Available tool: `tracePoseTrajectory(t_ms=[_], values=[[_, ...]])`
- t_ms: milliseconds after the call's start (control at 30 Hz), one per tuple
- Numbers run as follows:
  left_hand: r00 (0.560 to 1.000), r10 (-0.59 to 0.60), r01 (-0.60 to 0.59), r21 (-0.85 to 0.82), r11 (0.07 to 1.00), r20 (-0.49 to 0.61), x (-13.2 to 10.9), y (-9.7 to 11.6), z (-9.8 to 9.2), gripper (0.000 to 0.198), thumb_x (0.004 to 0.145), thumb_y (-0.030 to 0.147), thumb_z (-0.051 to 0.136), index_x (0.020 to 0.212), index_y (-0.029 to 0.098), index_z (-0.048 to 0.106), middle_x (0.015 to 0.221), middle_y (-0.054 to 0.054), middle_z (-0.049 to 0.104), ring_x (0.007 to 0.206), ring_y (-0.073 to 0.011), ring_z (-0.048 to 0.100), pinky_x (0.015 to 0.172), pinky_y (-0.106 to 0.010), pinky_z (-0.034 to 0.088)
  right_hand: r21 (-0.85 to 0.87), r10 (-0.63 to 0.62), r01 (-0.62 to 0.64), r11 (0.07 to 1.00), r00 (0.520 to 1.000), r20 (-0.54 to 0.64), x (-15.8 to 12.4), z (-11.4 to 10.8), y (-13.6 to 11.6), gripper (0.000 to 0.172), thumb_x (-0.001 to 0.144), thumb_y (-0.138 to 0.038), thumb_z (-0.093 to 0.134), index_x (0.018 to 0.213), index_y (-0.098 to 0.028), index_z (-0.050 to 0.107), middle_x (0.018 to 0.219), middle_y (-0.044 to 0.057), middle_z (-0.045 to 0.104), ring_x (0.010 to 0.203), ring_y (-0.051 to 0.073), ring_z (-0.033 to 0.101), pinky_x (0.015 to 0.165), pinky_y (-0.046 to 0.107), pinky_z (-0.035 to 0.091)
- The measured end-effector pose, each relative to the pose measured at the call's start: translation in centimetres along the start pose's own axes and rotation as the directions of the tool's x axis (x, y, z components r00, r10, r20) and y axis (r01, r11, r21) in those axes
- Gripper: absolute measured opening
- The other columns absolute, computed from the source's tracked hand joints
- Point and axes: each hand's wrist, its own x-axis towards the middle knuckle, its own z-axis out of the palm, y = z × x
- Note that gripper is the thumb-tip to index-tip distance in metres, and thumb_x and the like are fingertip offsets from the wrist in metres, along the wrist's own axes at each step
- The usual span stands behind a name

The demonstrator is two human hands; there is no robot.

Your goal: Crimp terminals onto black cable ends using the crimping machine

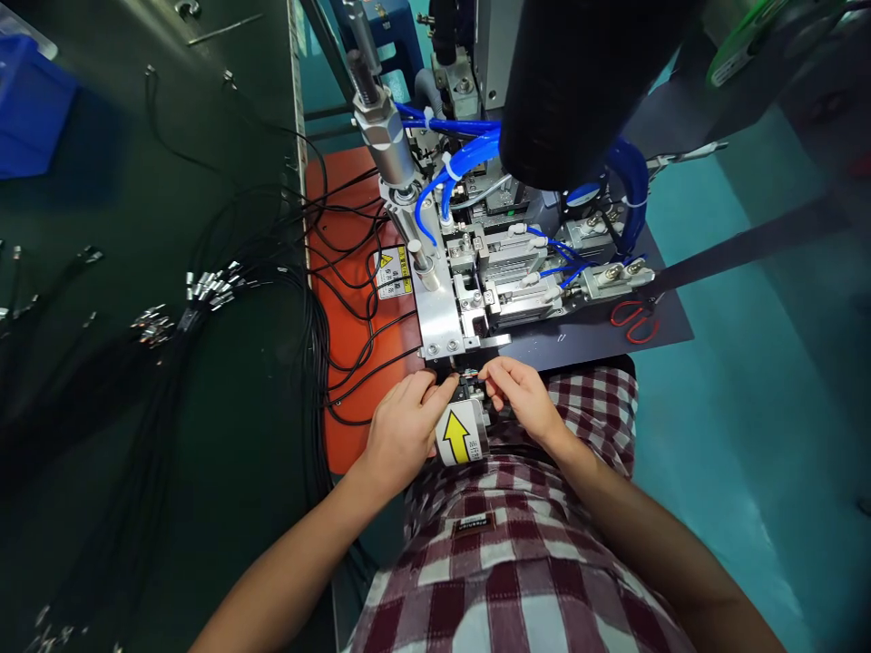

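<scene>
My left hand (406,424) is closed, with its fingers pinched at a small black connector part (469,388) at the front edge of a metal machine (469,290). My right hand (523,392) pinches the same small part from the right side. Thin coloured wire ends show between my fingertips. Just below the hands sits a white cylinder with a yellow arrow label (459,437). Black cables (354,363) run from the part leftward over an orange mat (347,272).
A bundle of black cables with metal plug ends (204,290) lies on the dark green table at left. Red-handled scissors (636,319) rest on the black base plate right of the machine. Blue air hoses (463,159) loop above. A blue bin (27,118) stands far left.
</scene>
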Motion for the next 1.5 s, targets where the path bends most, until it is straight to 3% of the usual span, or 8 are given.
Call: tracePoseTrajectory(t_ms=[167, 367, 600, 800, 933, 1167, 1333, 1500], values=[[1.000, -0.027, 0.027, -0.040, 0.999, 0.016, 0.0, 0.0, -0.1, 0.036, 0.091, 0.011, 0.037, 0.118, 0.015, 0.060, 0.090, -0.008, 0.053, 0.080, -0.0189, 0.052, 0.065, -0.028, 0.046, -0.110, -0.069, 0.070, 0.992, 0.998, 0.014, 0.3, 0.8, 0.3, 0.029, 0.092, -0.044, 0.048, 0.076, -0.020, 0.049, 0.060, -0.005, 0.045, 0.049, 0.010, 0.044, 0.048, 0.024, 0.035], [0.999, -0.041, 0.043, -0.097, 0.994, 0.014, -0.2, -0.1, 0.2, 0.039, 0.089, 0.009, 0.038, 0.120, 0.016, 0.060, 0.090, -0.008, 0.052, 0.081, -0.0189, 0.052, 0.066, -0.028, 0.046, -0.028, -0.175, 0.174, 0.984, 0.984, -0.045, 0.8, 2.0, 1.4, 0.027, 0.094, -0.040, 0.046, 0.074, -0.021, 0.045, 0.061, -0.005, 0.040, 0.051, 0.011, 0.036, 0.049, 0.025, 0.031], [0.999, -0.047, 0.045, -0.156, 0.987, -0.009, -0.4, -0.2, 0.6, 0.041, 0.088, 0.007, 0.038, 0.122, 0.017, 0.058, 0.095, -0.009, 0.051, 0.087, -0.0187, 0.052, 0.071, -0.028, 0.047, -0.292, -0.292, 0.264, 0.919, 0.955, -0.057, 0.4, 1.5, 0.6, 0.024, 0.095, -0.033, 0.045, 0.075, -0.020, 0.046, 0.063, -0.005, 0.041, 0.056, 0.012, 0.038, 0.055, 0.027, 0.031], [0.997, -0.070, 0.071, -0.102, 0.992, 0.015, -0.3, 0.1, 0.5, 0.039, 0.090, 0.009, 0.038, 0.121, 0.020, 0.058, 0.092, -0.007, 0.051, 0.084, -0.0180, 0.051, 0.069, -0.027, 0.046, -0.032, -0.144, 0.142, 0.989, 0.989, -0.046, 0.6, 1.7, 0.6, 0.029, 0.092, -0.042, 0.049, 0.072, -0.021, 0.043, 0.061, -0.006, 0.037, 0.052, 0.011, 0.034, 0.049, 0.026, 0.029], [0.997, -0.071, 0.073, -0.082, 0.994, 0.020, 0.0, 0.2, 0.5, 0.038, 0.089, 0.010, 0.040, 0.121, 0.019, 0.058, 0.093, -0.008, 0.053, 0.084, -0.0190, 0.052, 0.070, -0.029, 0.046, 0.020, -0.075, 0.075, 0.997, 0.997, -0.006, 0.7, 1.7, 0.8, 0.035, 0.089, -0.052, 0.050, 0.073, -0.021, 0.045, 0.060, -0.006, 0.042, 0.048, 0.010, 0.037, 0.048, 0.025, 0.031], [0.993, -0.088, 0.092, -0.053, 0.994, 0.085, 0.3, 0.5, 0.4, 0.038, 0.088, 0.011, 0.043, 0.121, 0.020, 0.059, 0.091, -0.007, 0.054, 0.081, -0.0193, 0.051, 0.068, -0.029, 0.043, 0.036, -0.086, 0.089, 0.995, 0.994, -0.071, 0.7, 2.4, 1.4, 0.032, 0.092, -0.049, 0.047, 0.075, -0.022, 0.044, 0.060, -0.006, 0.042, 0.049, 0.010, 0.038, 0.047, 0.025, 0.032], [0.985, -0.142, 0.146, -0.032, 0.989, 0.103, 0.5, 1.0, 0.6, 0.039, 0.087, 0.010, 0.041, 0.120, 0.019, 0.059, 0.091, -0.008, 0.053, 0.081, -0.0199, 0.050, 0.070, -0.031, 0.044, -0.047, -0.188, 0.182, 0.982, 0.966, -0.179, 0.6, 3.0, 1.8, 0.028, 0.093, -0.043, 0.046, 0.076, -0.021, 0.046, 0.065, -0.004, 0.043, 0.058, 0.012, 0.040, 0.055, 0.026, 0.034], [0.983, -0.180, 0.186, -0.229, 0.956, 0.047, 0.5, 1.0, 0.3, 0.034, 0.090, 0.013, 0.041, 0.117, 0.019, 0.060, 0.096, -0.008, 0.053, 0.090, -0.0191, 0.053, 0.075, -0.031, 0.049, 0.051, -0.131, 0.139, 0.989, 0.982, -0.134, 1.0, 2.9, 2.1, 0.030, 0.089, -0.048, 0.049, 0.076, -0.021, 0.046, 0.059, -0.006, 0.037, 0.051, 0.011, 0.035, 0.048, 0.025, 0.030]])
